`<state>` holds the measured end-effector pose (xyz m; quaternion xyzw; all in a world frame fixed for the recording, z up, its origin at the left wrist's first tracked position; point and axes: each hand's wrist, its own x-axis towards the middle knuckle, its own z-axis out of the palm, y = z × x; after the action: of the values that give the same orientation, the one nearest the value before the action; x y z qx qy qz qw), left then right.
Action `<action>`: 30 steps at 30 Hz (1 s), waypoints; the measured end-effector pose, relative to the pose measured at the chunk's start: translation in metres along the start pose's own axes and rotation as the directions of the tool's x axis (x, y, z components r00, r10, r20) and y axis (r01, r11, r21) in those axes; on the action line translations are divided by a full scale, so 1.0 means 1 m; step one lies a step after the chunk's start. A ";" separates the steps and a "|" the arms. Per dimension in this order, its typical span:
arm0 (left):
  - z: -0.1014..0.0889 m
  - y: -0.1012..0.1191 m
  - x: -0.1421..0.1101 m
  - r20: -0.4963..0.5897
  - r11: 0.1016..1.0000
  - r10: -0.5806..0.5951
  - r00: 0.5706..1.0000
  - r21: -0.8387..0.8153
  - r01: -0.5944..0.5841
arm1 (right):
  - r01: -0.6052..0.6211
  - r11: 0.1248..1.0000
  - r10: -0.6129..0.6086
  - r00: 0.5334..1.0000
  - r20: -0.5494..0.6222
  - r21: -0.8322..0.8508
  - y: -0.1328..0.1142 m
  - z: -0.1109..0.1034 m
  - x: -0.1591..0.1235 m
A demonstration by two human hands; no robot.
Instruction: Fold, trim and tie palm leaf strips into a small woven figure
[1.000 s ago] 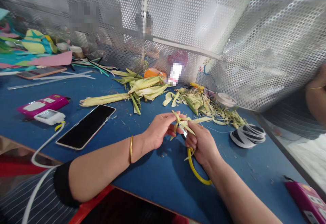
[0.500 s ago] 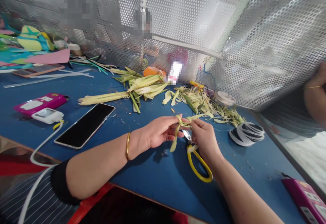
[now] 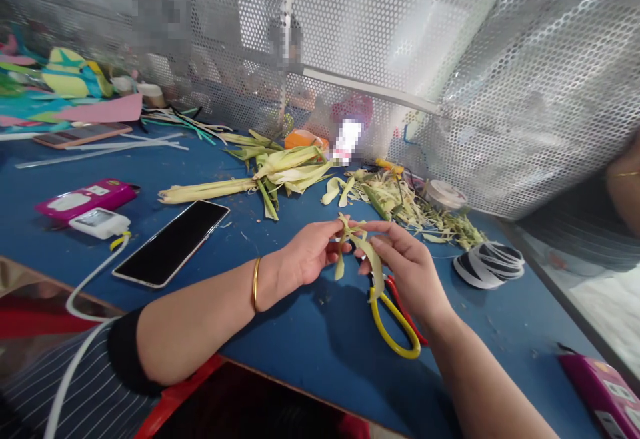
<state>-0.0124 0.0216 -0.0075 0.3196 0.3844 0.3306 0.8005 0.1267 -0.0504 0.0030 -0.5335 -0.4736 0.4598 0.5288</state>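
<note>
Between my two hands is a pale green strip of corn husk [image 3: 374, 267], looped and knotted near its top, with two loose ends hanging down. My left hand [image 3: 316, 247] pinches the knotted part between thumb and fingers. My right hand [image 3: 407, 259] has its thumb and fingers closed on the strip beside the knot, where the wider end drops. Below my right hand lie scissors [image 3: 395, 332] with yellow and red handles on the blue table [image 3: 300, 352]; their blades are mostly hidden. Behind the hands lies a bundle of corn husks [image 3: 290, 166].
A heap of husk scraps [image 3: 400, 199] and a coil of white strip [image 3: 489, 266] lie to the right. At left are a black phone [image 3: 173, 242], a magenta power strip [image 3: 87, 200] and a white cable [image 3: 75, 292]. Perforated metal sheeting [image 3: 370, 39] stands along the back.
My hands have shifted slightly left. The husk strip's wider end now hangs down by my right hand, where before it pointed right. More of the scissors' red handle shows.
</note>
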 end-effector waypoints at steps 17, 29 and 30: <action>0.001 -0.004 -0.011 0.267 0.884 0.055 0.962 0.436 -0.171 | 0.308 0.653 -0.462 0.886 -0.042 -0.692 0.016 -0.006 0.002; -0.001 -0.008 -0.005 0.090 0.856 0.174 0.981 0.479 -0.195 | 0.095 0.895 -0.207 0.954 -0.217 -0.437 0.023 0.004 0.006; -0.001 -0.008 -0.005 0.066 0.850 0.184 0.981 0.490 -0.193 | 0.075 0.925 -0.170 0.959 -0.229 -0.374 0.024 0.004 0.007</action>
<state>-0.0135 0.0137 -0.0124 0.5524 0.4164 0.2955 0.6589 0.1237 -0.0427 -0.0207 -0.6457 -0.5101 0.2578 0.5064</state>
